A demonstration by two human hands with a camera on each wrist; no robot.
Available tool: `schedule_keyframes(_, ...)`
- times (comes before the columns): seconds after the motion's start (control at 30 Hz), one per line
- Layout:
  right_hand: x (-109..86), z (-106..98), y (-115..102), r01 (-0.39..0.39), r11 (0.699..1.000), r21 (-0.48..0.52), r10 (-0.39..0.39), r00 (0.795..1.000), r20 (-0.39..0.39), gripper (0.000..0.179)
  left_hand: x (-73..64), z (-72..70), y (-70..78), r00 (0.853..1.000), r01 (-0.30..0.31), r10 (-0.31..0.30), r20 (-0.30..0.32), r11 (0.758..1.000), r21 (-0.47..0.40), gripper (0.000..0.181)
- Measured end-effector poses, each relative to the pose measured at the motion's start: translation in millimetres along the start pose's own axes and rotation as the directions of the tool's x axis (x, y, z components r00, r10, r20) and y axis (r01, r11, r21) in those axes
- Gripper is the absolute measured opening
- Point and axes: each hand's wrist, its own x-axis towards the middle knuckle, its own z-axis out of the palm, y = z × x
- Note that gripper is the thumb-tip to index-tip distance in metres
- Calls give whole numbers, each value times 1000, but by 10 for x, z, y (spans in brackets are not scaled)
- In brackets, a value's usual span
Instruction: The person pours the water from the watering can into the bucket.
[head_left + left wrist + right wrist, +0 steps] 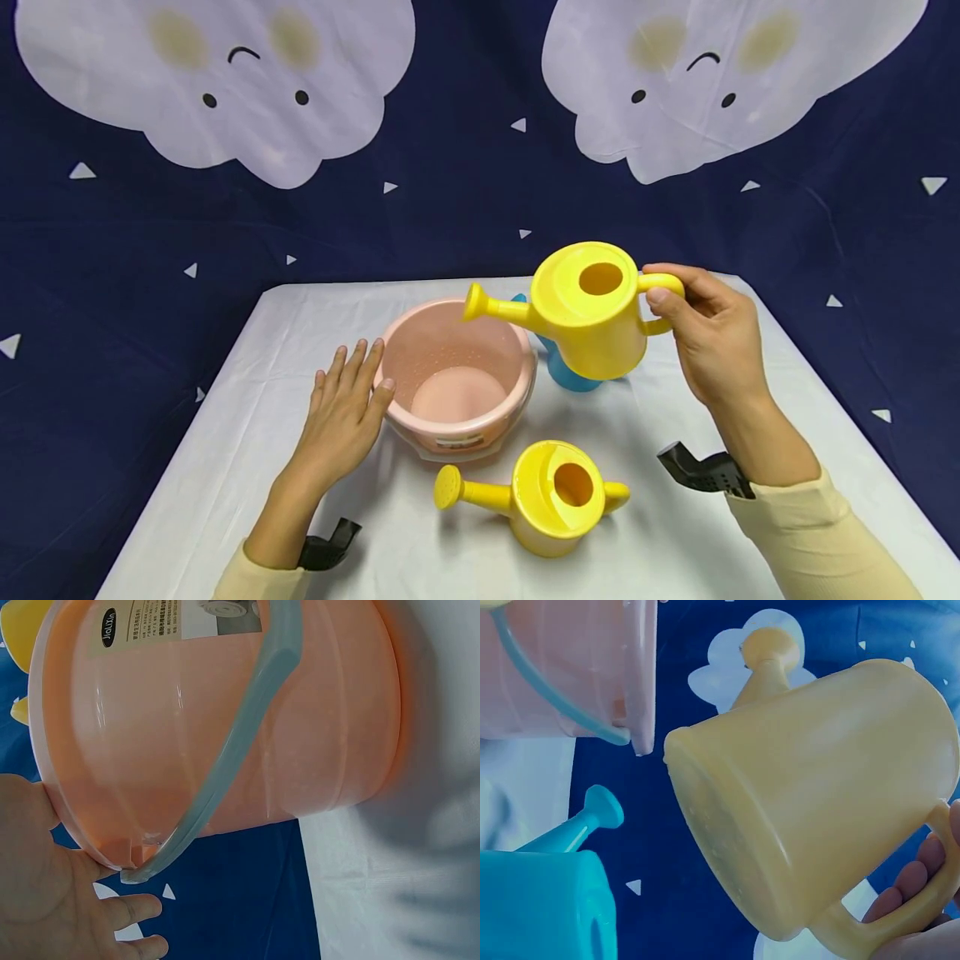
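Note:
My right hand (716,342) grips the handle of a yellow watering can (600,350), holding it up off the table, level with the back edge. Its spout points left and reaches over the right part of a pink bucket (450,427). At the bucket's left side, my left hand (341,417) lies against the rim with fingers extended. In the left wrist view the bucket's grey-green handle (217,780) hangs down along its outside. Small drops dot the bucket's inner wall. The right wrist view shows the raised can's underside tilted toward the camera.
A second yellow watering can (549,533) stands on the white table (247,433) in front of the bucket, spout to the left. Partly hidden behind the raised can is a blue watering can (572,379). A dark blue cloth (465,225) with clouds hangs behind.

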Motion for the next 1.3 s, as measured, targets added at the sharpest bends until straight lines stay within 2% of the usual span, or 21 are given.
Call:
schedule_keyframes(0.4,-127,-114,92,20,989,147,-14,999,-41,23,0,-9,-4,1000,-6,6,-5,1000,-3,59)
schedule_keyframes(0.63,-207,-175,153,27,995,93,-13,989,-144,23,-6,1,-1,1000,2,-2,0,1000,0,59)
schedule_keyframes(0.9,-329,-244,225,67,975,211,-36,988,-148,23,-9,1,-6,1000,1,-1,-1,1000,-6,59)
schedule_keyframes(1.3,-456,-371,315,90,976,197,-61,987,-150,24,1,7,-16,1000,-3,3,-13,1000,5,59)
